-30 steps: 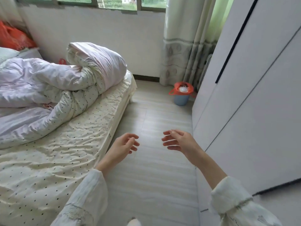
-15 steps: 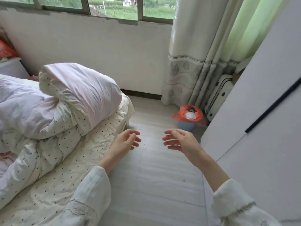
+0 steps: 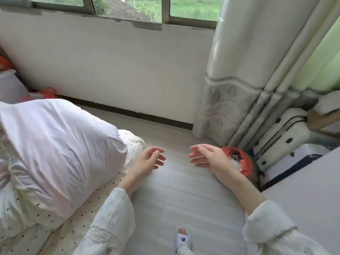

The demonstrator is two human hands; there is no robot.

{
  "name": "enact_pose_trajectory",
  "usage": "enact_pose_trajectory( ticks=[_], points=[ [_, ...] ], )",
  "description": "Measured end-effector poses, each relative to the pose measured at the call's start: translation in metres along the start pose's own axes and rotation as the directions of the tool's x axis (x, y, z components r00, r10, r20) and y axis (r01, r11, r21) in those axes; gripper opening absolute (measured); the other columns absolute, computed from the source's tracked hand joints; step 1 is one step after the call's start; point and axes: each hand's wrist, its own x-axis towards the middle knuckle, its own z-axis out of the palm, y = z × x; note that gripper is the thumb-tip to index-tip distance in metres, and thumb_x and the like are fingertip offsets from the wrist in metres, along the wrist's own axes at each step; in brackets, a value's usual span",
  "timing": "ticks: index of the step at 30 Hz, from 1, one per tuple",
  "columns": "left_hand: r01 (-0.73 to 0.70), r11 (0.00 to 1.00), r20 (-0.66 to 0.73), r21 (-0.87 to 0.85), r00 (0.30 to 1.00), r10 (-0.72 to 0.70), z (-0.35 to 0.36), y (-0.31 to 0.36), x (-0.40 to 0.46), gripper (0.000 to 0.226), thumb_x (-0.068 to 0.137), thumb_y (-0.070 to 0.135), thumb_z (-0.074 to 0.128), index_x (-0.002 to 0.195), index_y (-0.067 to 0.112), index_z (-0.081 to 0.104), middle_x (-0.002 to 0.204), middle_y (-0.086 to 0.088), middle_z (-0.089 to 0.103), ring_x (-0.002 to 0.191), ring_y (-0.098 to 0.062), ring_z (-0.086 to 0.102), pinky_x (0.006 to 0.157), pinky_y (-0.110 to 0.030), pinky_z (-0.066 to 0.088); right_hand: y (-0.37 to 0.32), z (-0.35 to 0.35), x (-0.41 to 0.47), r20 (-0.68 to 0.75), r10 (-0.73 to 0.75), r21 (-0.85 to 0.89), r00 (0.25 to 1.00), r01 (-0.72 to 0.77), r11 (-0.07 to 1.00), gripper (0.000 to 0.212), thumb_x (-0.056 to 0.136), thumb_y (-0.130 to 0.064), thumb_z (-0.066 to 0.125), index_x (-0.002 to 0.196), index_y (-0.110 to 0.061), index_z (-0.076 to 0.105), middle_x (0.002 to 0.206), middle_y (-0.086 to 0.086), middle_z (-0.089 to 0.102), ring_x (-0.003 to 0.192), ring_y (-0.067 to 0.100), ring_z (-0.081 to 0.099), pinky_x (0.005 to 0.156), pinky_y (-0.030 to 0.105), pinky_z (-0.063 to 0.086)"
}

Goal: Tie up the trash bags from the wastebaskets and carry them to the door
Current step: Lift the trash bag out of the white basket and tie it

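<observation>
A strip of pale floor [image 3: 184,203] runs between the bed [image 3: 77,223] on the left and a white cupboard [image 3: 303,203] on the right, ending at the wall under the window [image 3: 128,8]. Both hands hang above this strip, fingers loosely spread and holding nothing: the left hand [image 3: 149,160] just off the bed's corner, the right hand [image 3: 209,159] just in front of the wastebasket. The wastebasket [image 3: 246,172], lined with a red trash bag [image 3: 247,161] showing white litter inside, stands on the floor at the foot of the curtain [image 3: 239,70], beside a white suitcase [image 3: 281,137]. A folded quilt [image 3: 55,144] lies on the bed. One slippered foot [image 3: 182,240] shows below. No readable writing appears.
</observation>
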Motion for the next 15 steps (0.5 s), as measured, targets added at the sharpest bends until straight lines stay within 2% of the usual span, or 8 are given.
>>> enact_pose_trajectory(
  ticks=[5, 10, 15],
  points=[
    [-0.009, 1.000, -0.049, -0.013, 0.999, 0.008, -0.010, 0.049, 0.127, 0.025, 0.096, 0.012, 0.037, 0.089, 0.022, 0.059, 0.082, -0.001, 0.065, 0.073, -0.014, 0.062, 0.069, -0.025, 0.047, -0.064, -0.024, 0.136, 0.068, -0.007, -0.047, 0.998, 0.011, 0.999, 0.028, 0.098, -0.021, 0.039, 0.085, -0.020, 0.065, 0.080, 0.000, 0.070, 0.068, 0.011, 0.067, 0.067, 0.023, 0.052],
    [0.046, 0.995, -0.141, -0.085, 0.988, -0.057, -0.035, 0.070, 0.238, 0.024, 0.096, 0.013, 0.037, 0.091, 0.021, 0.060, 0.083, -0.002, 0.065, 0.072, -0.013, 0.062, 0.068, -0.023, 0.047, -0.116, -0.025, 0.260, 0.151, 0.026, -0.086, 0.988, -0.013, 0.996, 0.027, 0.098, -0.019, 0.039, 0.090, -0.016, 0.064, 0.081, 0.002, 0.069, 0.072, 0.015, 0.065, 0.064, 0.019, 0.053],
    [0.061, 0.991, -0.214, -0.123, 0.973, -0.087, -0.080, 0.075, 0.364, 0.024, 0.096, 0.014, 0.037, 0.091, 0.020, 0.061, 0.080, 0.002, 0.066, 0.071, -0.011, 0.062, 0.066, -0.019, 0.047, -0.161, 0.001, 0.403, 0.227, 0.038, -0.130, 0.973, -0.008, 0.991, 0.026, 0.097, -0.021, 0.041, 0.091, -0.017, 0.066, 0.082, 0.001, 0.070, 0.074, 0.014, 0.067, 0.068, 0.020, 0.055]
  ],
)
